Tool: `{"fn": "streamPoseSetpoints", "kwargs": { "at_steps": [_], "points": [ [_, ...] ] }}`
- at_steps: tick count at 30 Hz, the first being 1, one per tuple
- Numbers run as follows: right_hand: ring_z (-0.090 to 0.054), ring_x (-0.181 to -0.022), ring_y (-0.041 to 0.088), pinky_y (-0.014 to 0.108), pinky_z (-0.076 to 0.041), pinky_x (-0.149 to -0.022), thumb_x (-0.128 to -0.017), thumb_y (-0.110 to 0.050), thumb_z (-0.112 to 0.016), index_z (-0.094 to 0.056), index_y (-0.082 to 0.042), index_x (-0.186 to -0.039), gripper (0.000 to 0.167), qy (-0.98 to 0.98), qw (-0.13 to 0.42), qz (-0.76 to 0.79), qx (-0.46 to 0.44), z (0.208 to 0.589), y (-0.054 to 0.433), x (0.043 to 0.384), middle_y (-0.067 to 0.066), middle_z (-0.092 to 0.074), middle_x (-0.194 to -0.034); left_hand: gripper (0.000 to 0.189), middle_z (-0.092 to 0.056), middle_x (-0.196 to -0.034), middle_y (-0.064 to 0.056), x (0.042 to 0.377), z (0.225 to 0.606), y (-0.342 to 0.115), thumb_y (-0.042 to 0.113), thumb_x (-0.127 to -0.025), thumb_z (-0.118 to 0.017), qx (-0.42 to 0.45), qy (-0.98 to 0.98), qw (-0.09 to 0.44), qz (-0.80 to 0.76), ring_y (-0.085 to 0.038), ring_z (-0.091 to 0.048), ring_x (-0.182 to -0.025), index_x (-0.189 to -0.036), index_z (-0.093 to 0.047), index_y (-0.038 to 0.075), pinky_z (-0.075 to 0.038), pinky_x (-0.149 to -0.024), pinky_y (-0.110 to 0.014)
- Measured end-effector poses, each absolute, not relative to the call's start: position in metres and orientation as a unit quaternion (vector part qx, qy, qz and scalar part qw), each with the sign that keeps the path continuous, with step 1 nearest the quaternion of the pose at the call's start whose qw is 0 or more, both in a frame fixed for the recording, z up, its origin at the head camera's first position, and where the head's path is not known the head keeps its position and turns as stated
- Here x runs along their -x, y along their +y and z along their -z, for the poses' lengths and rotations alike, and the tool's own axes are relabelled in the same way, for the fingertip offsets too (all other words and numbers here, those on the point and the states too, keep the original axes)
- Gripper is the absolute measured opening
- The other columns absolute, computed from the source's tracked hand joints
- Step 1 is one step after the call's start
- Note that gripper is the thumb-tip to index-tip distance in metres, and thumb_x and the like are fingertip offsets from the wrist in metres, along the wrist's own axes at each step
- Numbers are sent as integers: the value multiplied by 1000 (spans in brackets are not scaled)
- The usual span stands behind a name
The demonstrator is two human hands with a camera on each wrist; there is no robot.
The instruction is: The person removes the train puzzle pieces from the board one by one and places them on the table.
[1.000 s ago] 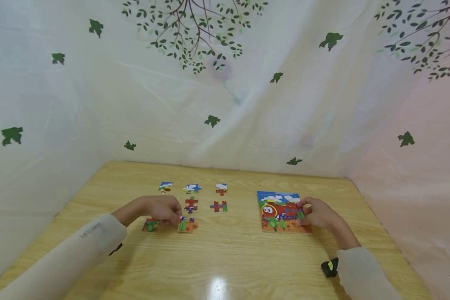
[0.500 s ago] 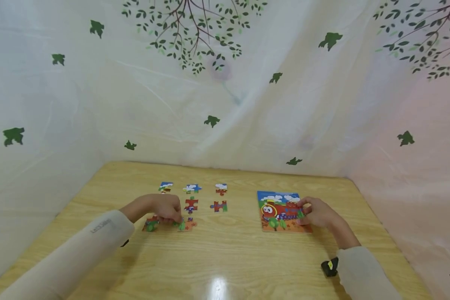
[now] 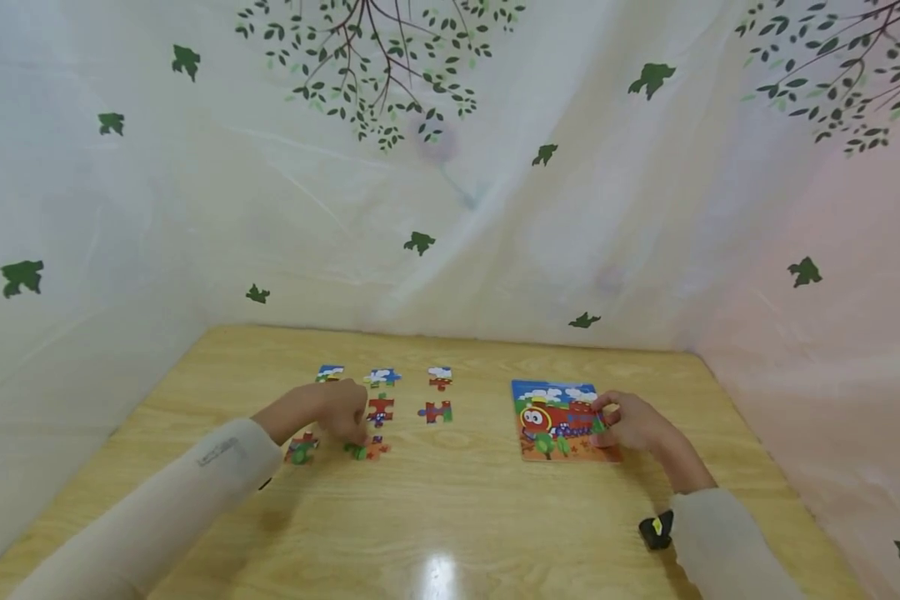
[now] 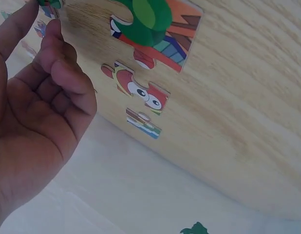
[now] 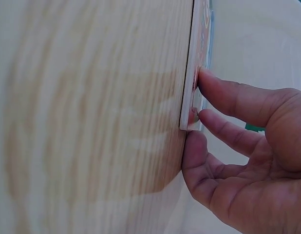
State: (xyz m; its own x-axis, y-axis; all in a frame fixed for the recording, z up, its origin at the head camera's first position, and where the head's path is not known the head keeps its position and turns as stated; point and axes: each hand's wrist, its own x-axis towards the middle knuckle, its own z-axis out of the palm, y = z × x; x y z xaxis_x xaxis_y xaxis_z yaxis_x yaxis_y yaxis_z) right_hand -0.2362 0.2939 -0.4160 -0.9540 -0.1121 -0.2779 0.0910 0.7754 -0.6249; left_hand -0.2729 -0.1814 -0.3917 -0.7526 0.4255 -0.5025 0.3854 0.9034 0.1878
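In the head view my left hand (image 3: 343,410) reaches down over a jigsaw puzzle piece (image 3: 377,450) with green leaves and orange ground. Its thumb and a finger pinch that piece at the left end; the left wrist view shows only a bit of it between the fingertips. A tree piece (image 4: 160,29) and an eyes piece (image 4: 141,92) lie beside this hand; the hand hides the eyes piece from the head camera. My right hand (image 3: 633,421) holds the right edge of a square train picture board (image 3: 551,417), with two fingertips on its face and a curled finger against its edge (image 5: 187,102).
Several other jigsaw pieces lie apart on the wooden table (image 3: 450,508), among them a red piece (image 3: 438,412), a cloud piece (image 3: 382,377) and a sky corner piece (image 3: 330,372). A black wrist device (image 3: 656,530) sits by the right sleeve. A pale curtain (image 3: 450,275) surrounds the table.
The leafy piece has slid slightly left and turned a little under my left fingers. My left hand has shifted slightly right and its wrist has turned. My right hand and the board keep their places.
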Motion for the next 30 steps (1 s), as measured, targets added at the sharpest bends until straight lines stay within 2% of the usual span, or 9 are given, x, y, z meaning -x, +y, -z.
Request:
{"fn": "streamPoseSetpoints", "kwargs": {
  "at_steps": [5, 9, 14, 17, 21, 26, 30],
  "points": [
    [-54, -107, 38, 52, -48, -89, -86, -15, -84, -56, 0, -132, 56, 932, 151, 329, 7, 415, 292, 238, 24, -58, -121, 56, -26, -49, 9, 274, 396, -181, 41, -95, -74, -272, 922, 255, -101, -8, -20, -48, -53, -43, 20, -20, -49, -26],
    [-55, -105, 36, 50, -48, -87, -86, -14, -84, -55, 1, -131, 56, 932, 150, 331, 9, 415, 292, 238, 23, -58, -119, 54, -27, -48, 11, 278, 394, -164, 34, -97, -72, -335, 898, 237, -160, -7, -20, -48, -53, -43, 21, -22, -48, -25],
    [-54, -103, 35, 48, -48, -86, -85, -14, -84, -56, 2, -130, 55, 929, 150, 337, 11, 415, 293, 236, 23, -58, -117, 55, -25, -50, 10, 282, 390, -126, 31, -98, -72, -391, 872, 224, -190, -7, -19, -48, -56, -38, 20, -23, -50, -25],
    [-54, -102, 35, 46, -48, -85, -86, -15, -84, -56, 2, -130, 56, 927, 152, 343, 10, 416, 294, 234, 22, -57, -117, 45, -36, -53, 11, 285, 390, -100, 32, -97, -73, -401, 866, 220, -199, -5, -28, -50, -60, -51, 19, -31, -52, -24],
    [-54, -102, 34, 45, -48, -84, -85, -16, -85, -56, 2, -130, 56, 926, 150, 345, 8, 416, 294, 232, 21, -58, -116, 24, -60, -66, 8, 287, 393, -67, 33, -97, -73, -407, 859, 217, -223, -4, -44, -53, -78, -69, 18, -42, -57, -23],
    [-52, -95, 30, 40, -46, -75, -87, -11, -82, -57, 3, -129, 51, 920, 146, 364, 26, 417, 296, 230, 19, -57, -108, 17, -67, -79, 5, 289, 402, -32, 32, -97, -73, -410, 844, 209, -276, -6, -51, -62, -87, -71, 19, -45, -61, -23],
    [-51, -89, 27, 36, -44, -69, -89, -4, -78, -56, 4, -129, 47, 913, 145, 379, 42, 417, 301, 232, 16, -56, -102, 10, -67, -85, 8, 294, 411, -5, 25, -97, -73, -417, 832, 192, -311, -7, -56, -72, -93, -72, 16, -48, -67, -22]
  ]
}}
